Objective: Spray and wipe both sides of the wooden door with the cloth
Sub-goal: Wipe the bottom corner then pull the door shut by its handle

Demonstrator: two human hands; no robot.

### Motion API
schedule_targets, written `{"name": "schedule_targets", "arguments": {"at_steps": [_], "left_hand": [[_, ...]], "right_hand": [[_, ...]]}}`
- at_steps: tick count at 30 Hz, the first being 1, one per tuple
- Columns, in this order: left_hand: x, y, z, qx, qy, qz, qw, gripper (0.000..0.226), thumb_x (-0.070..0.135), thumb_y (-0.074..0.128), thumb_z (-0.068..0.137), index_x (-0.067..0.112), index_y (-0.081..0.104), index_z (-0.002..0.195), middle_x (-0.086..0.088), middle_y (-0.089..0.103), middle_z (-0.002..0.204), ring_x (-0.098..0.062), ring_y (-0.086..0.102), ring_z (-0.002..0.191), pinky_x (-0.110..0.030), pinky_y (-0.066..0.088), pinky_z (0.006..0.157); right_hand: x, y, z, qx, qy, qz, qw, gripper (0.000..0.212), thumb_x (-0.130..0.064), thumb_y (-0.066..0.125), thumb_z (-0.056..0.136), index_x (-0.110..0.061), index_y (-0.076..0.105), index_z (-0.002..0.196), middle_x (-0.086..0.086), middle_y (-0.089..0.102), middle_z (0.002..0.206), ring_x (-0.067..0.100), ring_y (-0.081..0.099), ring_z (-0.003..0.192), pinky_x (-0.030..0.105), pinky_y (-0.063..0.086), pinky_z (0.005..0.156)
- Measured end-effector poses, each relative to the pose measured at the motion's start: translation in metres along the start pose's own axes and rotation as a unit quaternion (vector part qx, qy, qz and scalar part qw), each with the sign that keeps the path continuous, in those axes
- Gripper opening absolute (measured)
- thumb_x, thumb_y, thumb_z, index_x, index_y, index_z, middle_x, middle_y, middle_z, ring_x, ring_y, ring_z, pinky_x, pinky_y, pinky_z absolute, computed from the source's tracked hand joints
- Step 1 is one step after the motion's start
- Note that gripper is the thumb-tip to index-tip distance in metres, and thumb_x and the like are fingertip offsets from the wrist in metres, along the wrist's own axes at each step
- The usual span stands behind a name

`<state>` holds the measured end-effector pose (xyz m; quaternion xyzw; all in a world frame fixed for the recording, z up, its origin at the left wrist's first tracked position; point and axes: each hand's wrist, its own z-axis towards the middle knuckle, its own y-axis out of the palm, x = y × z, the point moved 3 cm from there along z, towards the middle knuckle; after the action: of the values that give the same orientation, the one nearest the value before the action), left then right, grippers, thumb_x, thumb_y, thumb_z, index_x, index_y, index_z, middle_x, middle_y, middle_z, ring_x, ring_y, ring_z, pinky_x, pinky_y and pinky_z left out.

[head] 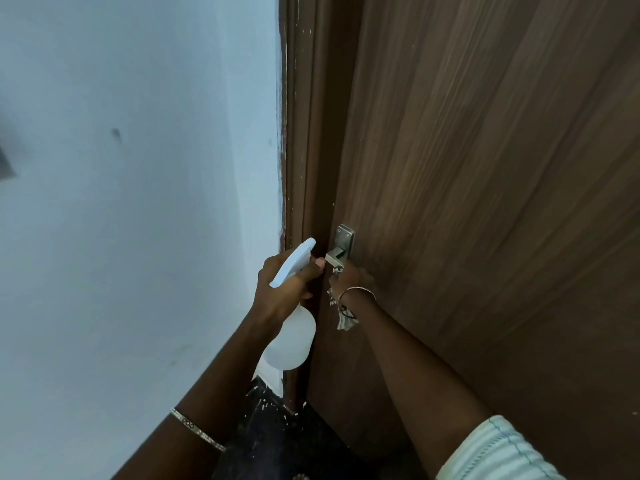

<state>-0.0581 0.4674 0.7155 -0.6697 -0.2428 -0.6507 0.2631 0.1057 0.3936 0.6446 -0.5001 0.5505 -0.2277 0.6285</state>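
Your left hand (287,284) grips the bottle (291,337) by its neck beside the door (485,202) edge, while your right hand (350,276), fingers curled, clutches the cloth (345,321) against the door just under the handle (336,257).

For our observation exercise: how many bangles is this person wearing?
2. The left bangle sits on the forearm, low in view; the right bangle circles the wrist near the door handle. Others may be hidden.
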Motion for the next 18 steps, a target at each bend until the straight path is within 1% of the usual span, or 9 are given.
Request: {"name": "schedule_targets", "arguments": {"at_steps": [4,8,9,11,12,13,14,16,18], "left_hand": [[0.010,0.003,-0.001,-0.017,0.011,-0.001,1.000,0.049,0.033,0.073,0.087,0.021,0.053,0.130,-0.005,0.058,0.119,-0.017,0.056,0.085,-0.002,0.041,0.046],[0.020,0.005,-0.005,-0.043,0.032,-0.005,0.999,0.046,0.035,0.074,0.086,0.020,0.058,0.127,-0.010,0.064,0.113,-0.019,0.061,0.083,-0.006,0.045,0.049],[0.023,0.007,-0.008,-0.053,0.038,-0.008,0.998,0.045,0.034,0.075,0.086,0.020,0.059,0.126,-0.009,0.065,0.111,-0.020,0.062,0.083,-0.009,0.047,0.051],[0.026,0.012,-0.015,-0.068,0.048,-0.012,0.996,0.043,0.032,0.076,0.085,0.022,0.061,0.124,-0.006,0.067,0.108,-0.022,0.064,0.083,-0.015,0.053,0.056],[0.027,0.014,-0.019,-0.076,0.049,-0.009,0.996,0.044,0.033,0.077,0.084,0.022,0.060,0.124,-0.005,0.066,0.108,-0.022,0.065,0.085,-0.015,0.054,0.057],[0.027,0.017,-0.022,-0.084,0.047,-0.006,0.995,0.048,0.036,0.079,0.082,0.023,0.060,0.125,-0.003,0.066,0.109,-0.023,0.065,0.086,-0.015,0.053,0.057],[0.027,0.021,-0.026,-0.096,0.047,-0.003,0.994,0.055,0.042,0.080,0.078,0.023,0.061,0.126,-0.004,0.066,0.110,-0.025,0.066,0.088,-0.015,0.053,0.056],[0.025,0.027,-0.030,-0.118,0.054,0.003,0.992,0.064,0.051,0.079,0.071,0.023,0.062,0.126,-0.009,0.067,0.108,-0.027,0.066,0.087,-0.017,0.052,0.057],[0.025,0.036,-0.041,-0.147,0.061,0.009,0.987,0.049,0.045,0.080,0.076,0.026,0.064,0.118,-0.008,0.066,0.103,-0.026,0.067,0.084,-0.017,0.053,0.055]], "right_hand": [[0.004,-0.016,-0.011,-0.041,-0.007,-0.037,0.998,0.052,-0.038,0.058,0.100,-0.013,0.049,0.145,0.017,0.056,0.144,0.038,0.054,0.131,0.041,0.045,0.104],[0.021,-0.034,-0.033,-0.072,0.015,0.035,0.997,0.054,-0.029,0.062,0.096,-0.012,0.048,0.146,0.013,0.057,0.141,0.033,0.055,0.129,0.031,0.044,0.096],[0.027,-0.038,-0.041,-0.078,0.026,0.064,0.995,0.047,-0.025,0.063,0.096,-0.010,0.054,0.140,0.012,0.061,0.132,0.032,0.057,0.125,0.027,0.043,0.089],[0.042,-0.043,-0.053,-0.071,0.051,0.113,0.990,0.016,-0.023,0.066,0.094,-0.012,0.070,0.105,0.006,0.066,0.101,0.029,0.063,0.108,0.026,0.043,0.074],[0.051,-0.045,-0.060,-0.057,0.066,0.151,0.985,0.013,-0.025,0.069,0.092,-0.013,0.069,0.085,0.005,0.066,0.090,0.029,0.065,0.100,0.028,0.045,0.070],[0.059,-0.046,-0.066,-0.045,0.088,0.201,0.975,0.021,-0.026,0.072,0.089,-0.013,0.067,0.074,0.006,0.066,0.084,0.029,0.067,0.094,0.030,0.047,0.072],[0.069,-0.049,-0.074,-0.027,0.113,0.257,0.959,0.024,-0.026,0.075,0.088,-0.009,0.067,0.073,0.009,0.067,0.083,0.029,0.067,0.090,0.033,0.049,0.073],[0.083,-0.057,-0.090,0.002,0.144,0.345,0.927,0.028,-0.026,0.077,0.088,0.001,0.072,0.086,0.014,0.071,0.085,0.028,0.069,0.084,0.033,0.050,0.072],[0.098,-0.068,-0.114,0.030,0.173,0.410,0.895,0.029,-0.029,0.079,0.087,-0.001,0.073,0.091,0.015,0.075,0.088,0.029,0.073,0.083,0.037,0.057,0.078]]}}
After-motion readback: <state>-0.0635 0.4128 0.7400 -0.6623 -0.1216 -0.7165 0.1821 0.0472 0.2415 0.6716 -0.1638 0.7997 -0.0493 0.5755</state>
